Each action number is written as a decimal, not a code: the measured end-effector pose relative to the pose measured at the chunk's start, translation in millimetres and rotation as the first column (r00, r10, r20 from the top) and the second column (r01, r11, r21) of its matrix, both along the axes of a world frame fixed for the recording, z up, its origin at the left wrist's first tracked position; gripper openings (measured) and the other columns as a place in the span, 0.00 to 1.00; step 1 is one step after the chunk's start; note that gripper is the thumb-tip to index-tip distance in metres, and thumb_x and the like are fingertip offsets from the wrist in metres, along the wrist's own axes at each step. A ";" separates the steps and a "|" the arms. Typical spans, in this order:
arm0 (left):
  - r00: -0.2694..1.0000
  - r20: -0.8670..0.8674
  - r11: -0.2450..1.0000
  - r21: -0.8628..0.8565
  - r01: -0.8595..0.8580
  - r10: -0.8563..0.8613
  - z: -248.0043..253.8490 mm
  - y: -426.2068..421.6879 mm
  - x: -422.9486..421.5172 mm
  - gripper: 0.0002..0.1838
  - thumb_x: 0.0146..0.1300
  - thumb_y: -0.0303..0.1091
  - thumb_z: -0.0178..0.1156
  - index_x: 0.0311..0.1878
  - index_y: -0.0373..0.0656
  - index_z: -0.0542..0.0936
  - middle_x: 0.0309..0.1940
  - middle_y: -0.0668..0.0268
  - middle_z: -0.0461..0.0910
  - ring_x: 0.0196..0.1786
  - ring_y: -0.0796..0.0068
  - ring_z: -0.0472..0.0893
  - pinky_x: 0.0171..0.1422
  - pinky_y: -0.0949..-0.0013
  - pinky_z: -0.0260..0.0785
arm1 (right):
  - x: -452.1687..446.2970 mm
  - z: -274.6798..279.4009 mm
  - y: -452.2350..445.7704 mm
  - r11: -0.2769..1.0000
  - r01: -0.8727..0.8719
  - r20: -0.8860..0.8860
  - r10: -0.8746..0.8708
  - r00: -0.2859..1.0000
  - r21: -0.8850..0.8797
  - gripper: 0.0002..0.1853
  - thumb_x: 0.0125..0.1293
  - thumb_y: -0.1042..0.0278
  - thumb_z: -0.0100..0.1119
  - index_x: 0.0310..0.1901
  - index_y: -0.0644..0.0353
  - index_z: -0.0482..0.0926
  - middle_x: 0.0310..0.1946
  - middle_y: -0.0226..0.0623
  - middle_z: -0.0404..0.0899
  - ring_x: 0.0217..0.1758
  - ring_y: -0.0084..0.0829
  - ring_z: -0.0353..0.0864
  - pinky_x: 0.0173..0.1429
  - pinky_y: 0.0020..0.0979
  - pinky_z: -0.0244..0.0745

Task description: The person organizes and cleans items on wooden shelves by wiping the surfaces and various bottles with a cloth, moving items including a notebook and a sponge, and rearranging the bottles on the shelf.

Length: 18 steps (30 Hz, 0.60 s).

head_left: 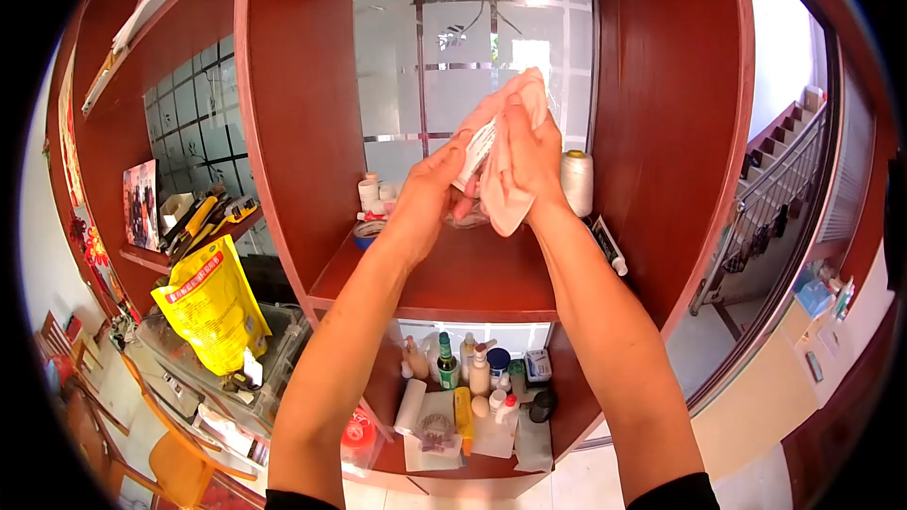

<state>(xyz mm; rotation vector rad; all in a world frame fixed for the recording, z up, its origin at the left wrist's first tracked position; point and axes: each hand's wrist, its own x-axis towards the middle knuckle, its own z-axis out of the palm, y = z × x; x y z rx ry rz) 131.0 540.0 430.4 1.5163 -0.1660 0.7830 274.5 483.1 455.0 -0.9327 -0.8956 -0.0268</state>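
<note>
Both my hands are raised in front of the middle compartment of a reddish-brown shelf (444, 274). My left hand (436, 178) is closed on a slim white item with printed lettering (480, 149); its exact kind is partly covered. A pale pink cloth (507, 200) is bunched around that item, gripped by my right hand (537, 146). Behind my left hand stand small white bottles (368, 194) and a roll of blue tape (368, 233). To the right of my right hand are a cone of white thread (577, 184) and a white tube (609, 244) leaning on the side wall.
Below, a shelf holds a green bottle (447, 365), a pump bottle (480, 373), a yellow box (463, 416) and other containers. At left are a yellow pouch (215, 307), tools (203, 217) and a wooden chair (179, 463). A stair railing (756, 208) shows at right.
</note>
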 end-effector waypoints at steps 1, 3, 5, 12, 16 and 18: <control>0.998 0.023 0.995 -0.072 0.067 -0.065 -0.3 2.3 0.1 0.25 0.77 0.49 0.46 0.67 0.42 0.71 0.28 0.73 0.72 0.25 0.81 0.65 0.32 0.76 0.58 | -2.2 1.6 -4.7 0.991 -0.130 -0.130 0.131 0.983 0.016 0.23 0.71 0.50 0.55 0.54 0.63 0.70 0.42 0.47 0.82 0.41 0.40 0.83 0.46 0.39 0.78; 0.979 0.084 0.959 -0.202 0.198 -0.184 -2.1 9.9 1.3 0.24 0.77 0.49 0.46 0.65 0.42 0.71 0.30 0.72 0.72 0.27 0.82 0.66 0.35 0.76 0.59 | -14.2 1.8 -15.2 0.925 -0.323 -0.329 0.374 0.867 0.202 0.20 0.74 0.52 0.52 0.52 0.63 0.72 0.41 0.44 0.81 0.35 0.38 0.83 0.39 0.40 0.81; 0.994 0.106 0.985 -0.170 0.035 -0.018 -2.7 16.0 0.8 0.19 0.75 0.41 0.49 0.63 0.42 0.73 0.34 0.70 0.75 0.30 0.80 0.69 0.39 0.76 0.62 | 5.3 -4.9 -7.3 0.821 -0.531 -0.347 0.571 0.744 0.212 0.24 0.76 0.47 0.44 0.54 0.64 0.71 0.42 0.43 0.81 0.43 0.39 0.82 0.48 0.38 0.80; 0.606 0.378 0.580 0.195 -0.791 0.699 -11.1 9.4 15.4 0.14 0.66 0.30 0.60 0.53 0.36 0.81 0.37 0.62 0.80 0.38 0.66 0.78 0.48 0.66 0.71 | -58.1 -7.0 -29.8 0.636 -0.736 -0.195 0.771 0.606 0.230 0.29 0.69 0.55 0.48 0.65 0.66 0.65 0.58 0.42 0.74 0.61 0.36 0.74 0.66 0.37 0.68; 0.671 0.427 0.592 0.322 -0.739 0.606 -7.9 -7.2 -1.6 0.13 0.63 0.28 0.61 0.51 0.36 0.81 0.40 0.60 0.81 0.39 0.69 0.78 0.49 0.68 0.71 | -60.3 -13.4 -19.9 0.862 -0.498 0.093 0.491 0.866 0.094 0.28 0.69 0.67 0.56 0.68 0.64 0.61 0.58 0.41 0.72 0.61 0.30 0.73 0.66 0.32 0.68; 0.726 0.492 0.625 0.388 -0.677 0.481 -8.5 -4.7 1.5 0.13 0.64 0.26 0.59 0.52 0.36 0.80 0.39 0.62 0.81 0.39 0.72 0.77 0.49 0.69 0.71 | -49.9 -13.6 -17.0 0.877 -0.463 0.201 0.434 0.878 0.130 0.30 0.68 0.68 0.60 0.68 0.64 0.61 0.57 0.40 0.72 0.60 0.29 0.72 0.64 0.31 0.69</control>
